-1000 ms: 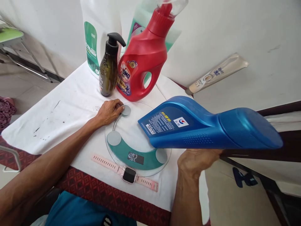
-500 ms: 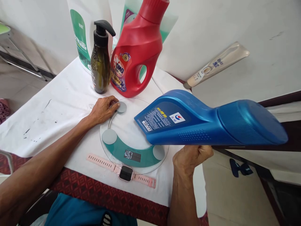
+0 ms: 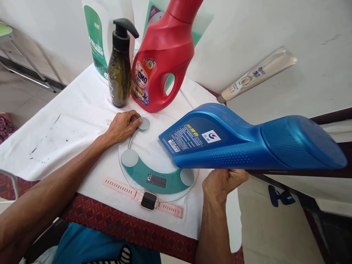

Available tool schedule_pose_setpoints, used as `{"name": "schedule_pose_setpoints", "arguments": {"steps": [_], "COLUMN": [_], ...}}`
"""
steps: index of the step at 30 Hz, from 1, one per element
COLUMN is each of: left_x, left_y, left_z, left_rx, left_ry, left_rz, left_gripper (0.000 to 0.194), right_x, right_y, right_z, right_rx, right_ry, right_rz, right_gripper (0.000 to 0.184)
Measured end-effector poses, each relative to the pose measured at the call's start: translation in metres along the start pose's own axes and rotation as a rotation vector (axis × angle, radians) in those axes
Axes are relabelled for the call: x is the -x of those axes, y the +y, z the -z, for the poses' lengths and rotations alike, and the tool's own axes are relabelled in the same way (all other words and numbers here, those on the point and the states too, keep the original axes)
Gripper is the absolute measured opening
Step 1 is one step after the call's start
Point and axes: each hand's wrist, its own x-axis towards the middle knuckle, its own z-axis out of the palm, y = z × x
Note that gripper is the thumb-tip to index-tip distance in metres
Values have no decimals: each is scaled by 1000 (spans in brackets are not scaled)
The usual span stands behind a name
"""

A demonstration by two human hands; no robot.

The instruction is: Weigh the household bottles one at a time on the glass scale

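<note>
My right hand [image 3: 223,183] grips a large blue jug [image 3: 247,141] from below and holds it on its side in the air, above the right edge of a round glass scale [image 3: 154,154]. My left hand [image 3: 122,124] rests on the far left rim of the scale, fingers touching one of its grey pads. The scale lies flat on the white cloth, and its display is dark with faint marks. A pink smartwatch [image 3: 144,198] lies flat just in front of the scale.
Behind the scale stand a red detergent bottle [image 3: 162,58], a dark pump bottle [image 3: 119,69] and white-green refill pouches [image 3: 99,40]. A beige tube [image 3: 257,73] leans on the wall at right. The table's right edge drops to the floor, where a blue slipper [image 3: 282,196] lies.
The scale's display went from showing digits to nearly blank. The blue jug stayed aloft in my right hand with small shifts; my left hand stayed on the scale's rim.
</note>
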Motion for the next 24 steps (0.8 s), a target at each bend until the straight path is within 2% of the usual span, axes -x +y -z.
{"name": "schedule_pose_setpoints", "arguments": {"steps": [12,19,22,24], "left_x": [-1,-1,-1,0], "left_y": [0,-2,-3,-2], "left_z": [0,-2,-1,0], "left_rx": [-12,-20,-18,-10], "left_ry": [6,20,21,18], "left_rz": [-11,-29,-31,-27], "left_gripper": [34,30,31,31], "right_x": [1,0,-3,-4], "right_y": [-5,-1,-13,-31], "right_z": [-1,-2,-4,-3], "right_rx": [21,94,-55,-290], "right_ry": [-22,-11,16,-61], "right_rz": [27,-40,-124,-213], "right_gripper": [39,48,50,46]}}
